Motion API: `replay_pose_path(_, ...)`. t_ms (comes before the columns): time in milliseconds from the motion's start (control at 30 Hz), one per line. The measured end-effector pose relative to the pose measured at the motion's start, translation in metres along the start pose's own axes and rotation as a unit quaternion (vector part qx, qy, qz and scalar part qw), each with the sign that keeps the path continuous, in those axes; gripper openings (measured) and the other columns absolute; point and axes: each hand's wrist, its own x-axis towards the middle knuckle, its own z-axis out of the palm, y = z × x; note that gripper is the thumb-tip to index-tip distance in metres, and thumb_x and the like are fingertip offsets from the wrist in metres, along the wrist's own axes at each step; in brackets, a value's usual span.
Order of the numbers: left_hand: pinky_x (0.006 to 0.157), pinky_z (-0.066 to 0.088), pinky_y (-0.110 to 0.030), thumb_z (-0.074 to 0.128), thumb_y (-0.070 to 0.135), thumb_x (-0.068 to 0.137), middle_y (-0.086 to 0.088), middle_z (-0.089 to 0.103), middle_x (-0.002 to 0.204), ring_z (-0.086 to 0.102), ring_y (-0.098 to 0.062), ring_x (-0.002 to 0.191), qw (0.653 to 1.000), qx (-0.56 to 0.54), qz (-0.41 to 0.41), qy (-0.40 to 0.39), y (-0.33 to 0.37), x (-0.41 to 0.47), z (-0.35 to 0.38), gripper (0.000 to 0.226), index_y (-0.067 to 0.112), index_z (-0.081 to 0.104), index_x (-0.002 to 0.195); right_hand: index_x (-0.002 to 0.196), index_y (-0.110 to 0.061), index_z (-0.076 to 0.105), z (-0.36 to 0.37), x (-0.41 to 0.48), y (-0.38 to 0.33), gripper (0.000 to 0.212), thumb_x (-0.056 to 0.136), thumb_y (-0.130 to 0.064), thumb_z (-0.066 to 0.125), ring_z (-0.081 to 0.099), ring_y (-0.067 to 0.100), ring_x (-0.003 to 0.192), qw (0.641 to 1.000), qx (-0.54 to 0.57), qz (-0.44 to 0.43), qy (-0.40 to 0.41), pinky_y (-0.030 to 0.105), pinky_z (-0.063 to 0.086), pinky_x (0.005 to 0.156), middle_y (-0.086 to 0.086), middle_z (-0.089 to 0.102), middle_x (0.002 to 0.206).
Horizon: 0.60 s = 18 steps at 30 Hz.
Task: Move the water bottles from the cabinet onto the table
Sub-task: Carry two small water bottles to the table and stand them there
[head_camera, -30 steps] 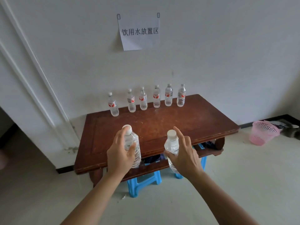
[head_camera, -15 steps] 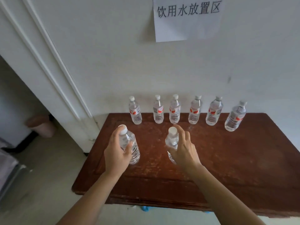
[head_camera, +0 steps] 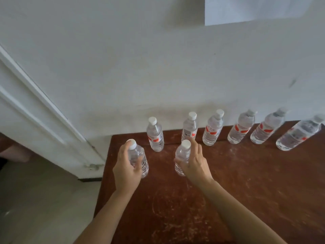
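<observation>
Two bare forearms reach out over a worn brown table (head_camera: 246, 199), and each hand has one bottle, so two of the eight bottles in sight are in hand. The left hand (head_camera: 126, 167) has fingers and thumb curled round the body of the first bottle (head_camera: 139, 160), close to the table's left edge, its white cap clear above the knuckles. The right hand (head_camera: 195, 164) is curled round the second bottle (head_camera: 181, 156) just to the right, forefinger raised beside the cap. Both bottles are upright; whether their bases touch the tabletop is hard to tell from this angle. Beyond them a row of six bottles (head_camera: 212, 132) with red-marked labels stands along the back of the table by the white wall (head_camera: 158, 59), the right-hand ones blurred. A white door frame (head_camera: 40, 106) runs down the left, and one sheet of paper (head_camera: 255, 9) hangs high on the wall
</observation>
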Motion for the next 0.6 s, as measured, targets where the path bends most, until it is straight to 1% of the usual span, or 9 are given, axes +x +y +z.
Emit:
replay_pose_path(67, 0.096, 0.034, 0.001, 0.08, 0.007, 0.085, -0.01, 0.063, 0.131, 0.047, 0.002, 0.117, 1.0, -0.016, 0.007, -0.023, -0.017, 0.014, 0.008, 0.056, 0.004, 0.054, 0.135, 0.153, -0.026, 0.024, 0.017, 0.016, -0.005, 0.088, 0.084, -0.027, 0.08, 0.064, 0.038, 0.104, 1.0, -0.006, 0.006, 0.014, 0.042, 0.054, 0.077, 0.008, 0.039, 0.147)
replay_pose_path(133, 0.092, 0.042, -0.009, 0.077, 0.013, 0.089, -0.009, 0.063, 0.13, 0.048, 0.003, 0.114, 0.998, -0.016, 0.021, -0.05, -0.033, 0.025, 0.015, 0.054, 0.008, 0.051, 0.137, 0.153, -0.027, 0.025, 0.032, 0.027, -0.008, 0.088, 0.084, -0.027, 0.08, 0.063, 0.039, 0.106, 0.999, -0.006, 0.032, 0.026, 0.044, 0.054, 0.078, 0.007, 0.037, 0.151)
replay_pose_path(200, 0.087, 0.044, -0.017, 0.071, 0.019, 0.089, -0.01, 0.061, 0.131, 0.049, 0.0, 0.114, 0.997, -0.02, 0.042, -0.069, -0.045, 0.033, 0.02, 0.056, 0.011, 0.048, 0.139, 0.151, -0.026, 0.028, 0.045, 0.033, -0.012, 0.085, 0.084, -0.029, 0.08, 0.063, 0.04, 0.107, 0.998, -0.01, 0.041, 0.049, 0.046, 0.054, 0.077, 0.008, 0.038, 0.15)
replay_pose_path(233, 0.085, 0.046, -0.02, 0.069, 0.022, 0.088, -0.01, 0.059, 0.132, 0.051, -0.003, 0.114, 0.995, -0.02, 0.052, -0.082, -0.049, 0.037, 0.023, 0.057, 0.012, 0.047, 0.14, 0.151, -0.023, 0.029, 0.049, 0.036, -0.012, 0.084, 0.084, -0.031, 0.08, 0.064, 0.039, 0.105, 0.997, -0.016, 0.043, 0.065, 0.045, 0.054, 0.075, 0.009, 0.04, 0.148)
replay_pose_path(300, 0.079, 0.049, -0.026, 0.066, 0.028, 0.09, -0.01, 0.057, 0.135, 0.057, -0.015, 0.116, 0.992, -0.014, 0.073, -0.103, -0.053, 0.044, 0.028, 0.058, 0.014, 0.045, 0.142, 0.148, -0.016, 0.034, 0.055, 0.039, -0.011, 0.082, 0.083, -0.034, 0.081, 0.064, 0.038, 0.101, 0.994, -0.038, 0.05, 0.09, 0.042, 0.053, 0.07, 0.013, 0.045, 0.139)
replay_pose_path(367, 0.076, 0.049, -0.027, 0.066, 0.031, 0.09, -0.011, 0.054, 0.137, 0.058, -0.022, 0.115, 0.989, -0.006, 0.087, -0.119, -0.059, 0.047, 0.032, 0.06, 0.016, 0.045, 0.144, 0.145, -0.009, 0.038, 0.063, 0.037, -0.011, 0.079, 0.083, -0.034, 0.081, 0.064, 0.038, 0.098, 0.992, -0.05, 0.069, 0.097, 0.039, 0.051, 0.068, 0.015, 0.047, 0.132)
replay_pose_path(467, 0.067, 0.051, -0.029, 0.076, 0.022, 0.086, -0.012, 0.051, 0.136, 0.06, -0.029, 0.112, 0.987, -0.001, 0.093, -0.132, -0.065, 0.046, 0.037, 0.068, 0.016, 0.044, 0.145, 0.142, -0.003, 0.04, 0.073, 0.027, -0.012, 0.077, 0.083, -0.03, 0.081, 0.063, 0.037, 0.098, 0.99, -0.056, 0.078, 0.1, 0.038, 0.052, 0.069, 0.016, 0.047, 0.129)
replay_pose_path(533, 0.065, 0.052, -0.032, 0.077, 0.017, 0.082, -0.014, 0.05, 0.134, 0.059, -0.032, 0.11, 0.987, -0.005, 0.094, -0.128, -0.065, 0.041, 0.039, 0.071, 0.016, 0.043, 0.144, 0.145, -0.005, 0.037, 0.073, 0.025, -0.011, 0.079, 0.084, -0.03, 0.081, 0.062, 0.038, 0.103, 0.99, -0.052, 0.084, 0.097, 0.036, 0.05, 0.07, 0.015, 0.045, 0.132)
replay_pose_path(600, 0.068, 0.05, -0.031, 0.073, 0.019, 0.079, -0.018, 0.05, 0.132, 0.058, -0.034, 0.11, 0.988, -0.005, 0.092, -0.127, -0.062, 0.034, 0.036, 0.071, 0.016, 0.041, 0.142, 0.151, -0.014, 0.028, 0.067, 0.025, -0.013, 0.083, 0.087, -0.034, 0.077, 0.06, 0.038, 0.112, 0.99, -0.06, 0.097, 0.083, 0.041, 0.053, 0.079, 0.014, 0.042, 0.138)
